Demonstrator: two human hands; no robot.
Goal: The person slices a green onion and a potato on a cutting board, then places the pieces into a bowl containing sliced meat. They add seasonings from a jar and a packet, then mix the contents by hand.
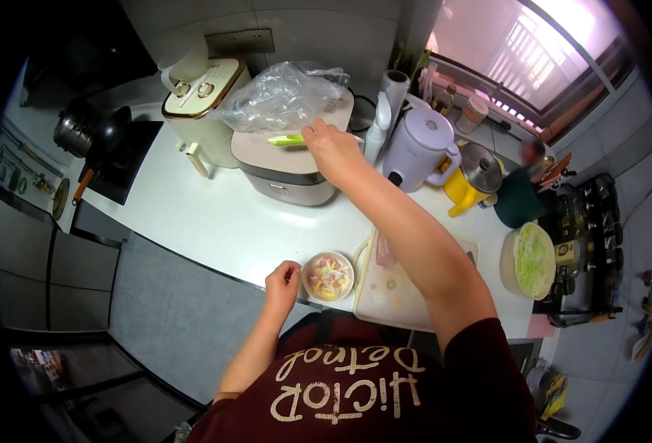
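My right hand [328,147] reaches out above the lid of a beige rice cooker [292,188]. Its fingers close on a scallion stalk [286,140], whose green end sticks out to the left and whose pale end shows to the right. My left hand [283,285] is low at the counter's front edge, with the fingers curled and nothing visible in them. Just right of it stands a small round bowl [328,298] holding pink pieces of meat with white and yellow shreds. A white cutting board [378,302], partly hidden under my right arm, carries a pink piece of meat [385,252].
A crumpled clear plastic bag [287,94] lies on the rice cooker, beside a cream air fryer [209,133]. Rightward stand a white spray bottle [378,127], a lavender kettle [419,147], a yellow pot [464,191] and a container of shredded greens [533,263]. A wok [113,133] sits far left.
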